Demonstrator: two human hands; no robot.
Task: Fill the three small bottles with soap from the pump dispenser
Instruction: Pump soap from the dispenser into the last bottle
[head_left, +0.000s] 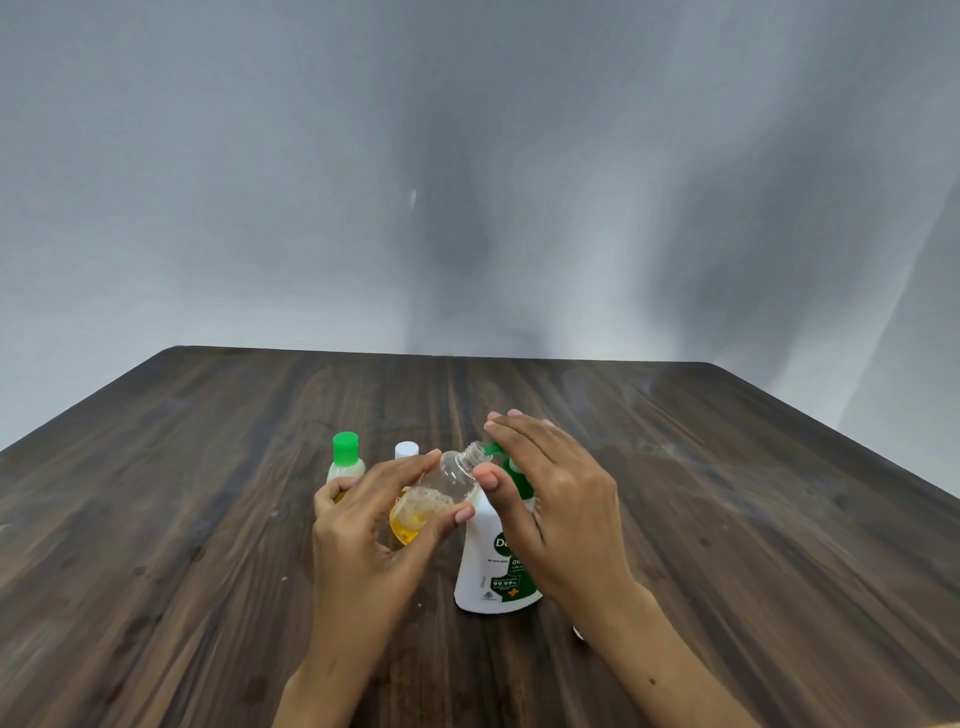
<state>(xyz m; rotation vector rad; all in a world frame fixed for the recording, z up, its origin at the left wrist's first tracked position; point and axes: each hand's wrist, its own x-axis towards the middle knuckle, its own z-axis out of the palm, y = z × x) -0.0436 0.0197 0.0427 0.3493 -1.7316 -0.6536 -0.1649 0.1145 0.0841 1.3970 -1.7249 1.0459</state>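
While our left hand (374, 525) grips a tilted clear bottle (441, 493), part full of yellow soap, our flat right hand (545, 488) presses the pump dispenser (493, 566). Two capped bottles (346, 460) (406, 450) stand at ten o'clock; we judge filling unfinished.

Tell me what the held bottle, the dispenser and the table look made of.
Held bottle: clear glossy plastic, probably; the yellow soap and foam show through it. Dispenser: opaque white plastic with a printed label and a green pump, smooth and slightly shiny. Table: dark wood grain, matte; whether laminate or solid wood cannot be told.
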